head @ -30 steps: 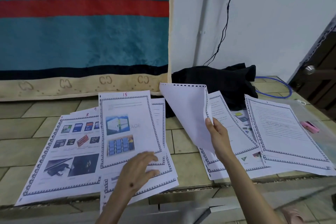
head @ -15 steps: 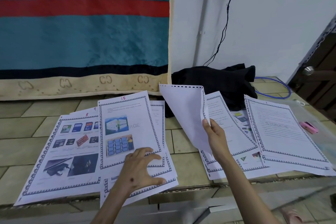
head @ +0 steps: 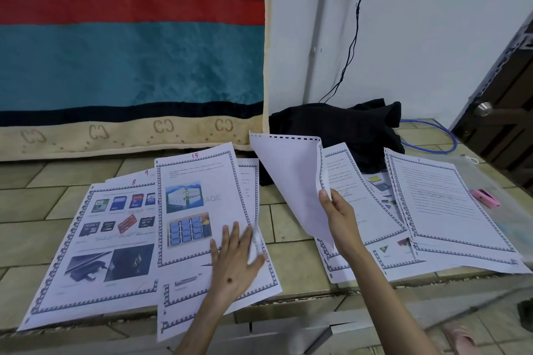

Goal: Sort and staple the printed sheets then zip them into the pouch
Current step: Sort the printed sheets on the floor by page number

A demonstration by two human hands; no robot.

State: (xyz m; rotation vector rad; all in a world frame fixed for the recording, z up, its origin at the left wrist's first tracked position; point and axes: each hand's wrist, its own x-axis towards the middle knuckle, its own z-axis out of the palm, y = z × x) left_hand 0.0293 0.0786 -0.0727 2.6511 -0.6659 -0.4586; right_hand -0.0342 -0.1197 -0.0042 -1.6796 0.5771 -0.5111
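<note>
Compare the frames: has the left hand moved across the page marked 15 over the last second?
Yes. The left hand has slid up and rightward on the page marked 15, fingers now reaching that page's right border.

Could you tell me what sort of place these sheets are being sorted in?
Probably a room in a home: a tiled ledge serves as the work surface, a plush blanket hangs behind it, and a wooden door with a knob stands at right.

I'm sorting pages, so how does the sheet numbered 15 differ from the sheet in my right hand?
Sheet 15 lies flat, printed side up, showing two pictures; the held sheet is lifted and curled, its blank back showing. The left hand rests open on sheet 15; the right hand pinches the held sheet's edge. Both have patterned borders.
</note>
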